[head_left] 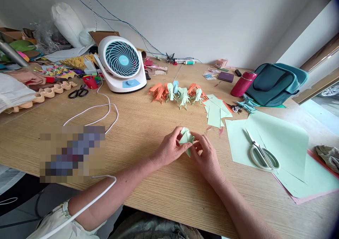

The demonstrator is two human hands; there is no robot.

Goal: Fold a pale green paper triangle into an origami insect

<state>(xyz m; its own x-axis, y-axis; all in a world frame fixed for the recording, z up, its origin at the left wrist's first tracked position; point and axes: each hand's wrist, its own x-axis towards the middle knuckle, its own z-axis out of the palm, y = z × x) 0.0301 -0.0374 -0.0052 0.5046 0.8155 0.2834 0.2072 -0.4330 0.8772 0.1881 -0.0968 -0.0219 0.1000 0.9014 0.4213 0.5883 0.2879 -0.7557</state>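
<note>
Between my two hands is a small folded piece of pale green paper point(186, 136), held just above the wooden table near its front. My left hand point(169, 146) grips its left side, the thumb lying across the lower part. On the other side my right hand point(205, 152) pinches the right edge with thumb and fingertips. Parts of the folds are hidden by the fingers. Beyond my hands stand several folded paper figures in orange point(158, 91), pale green point(183, 96) and light blue. Cut pale green paper pieces point(214, 113) lie in a loose pile beside them.
White-handled scissors point(263, 156) rest on large green sheets point(286, 136) at right. A red bottle point(243, 83) leans by a teal bag point(275, 83). A white fan point(122, 64) stands at the back left, its cable crossing the table point(137, 126). Another person's hand point(31, 77) is far left.
</note>
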